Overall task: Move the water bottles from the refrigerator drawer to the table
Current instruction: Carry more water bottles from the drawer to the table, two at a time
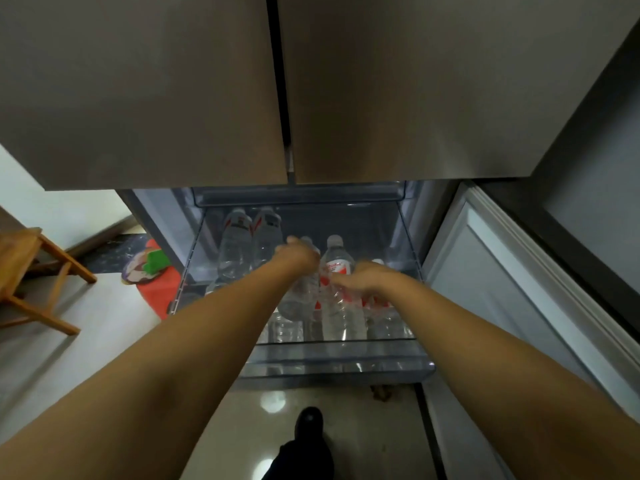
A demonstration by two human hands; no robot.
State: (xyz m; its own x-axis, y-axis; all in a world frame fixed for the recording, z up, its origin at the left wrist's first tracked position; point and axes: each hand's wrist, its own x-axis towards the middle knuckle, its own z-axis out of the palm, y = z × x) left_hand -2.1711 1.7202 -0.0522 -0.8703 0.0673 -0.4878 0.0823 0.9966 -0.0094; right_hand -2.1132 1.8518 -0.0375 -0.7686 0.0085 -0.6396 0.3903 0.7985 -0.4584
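The clear refrigerator drawer (pixel 339 362) is pulled out below me and holds several water bottles with white caps and red-and-white labels. My left hand (pixel 298 254) reaches in and curls round the top of a water bottle (pixel 299 299) in the drawer's middle. My right hand (pixel 365 277) is just to its right, fingers wrapped across the body of a neighbouring red-labelled bottle (pixel 337 265); the hand is slightly blurred. Another bottle (pixel 384 320) lies partly hidden under that hand. Two more bottles (pixel 239 237) lie at the drawer's back left. No table is visible.
Closed upper refrigerator doors (pixel 138 98) overhang the drawer. An open lower door panel (pixel 502 289) stands at the right. A wooden stool (pixel 31 271) and a red mat with a green item (pixel 156 268) are on the floor at left. My dark shoe (pixel 308 427) is below the drawer.
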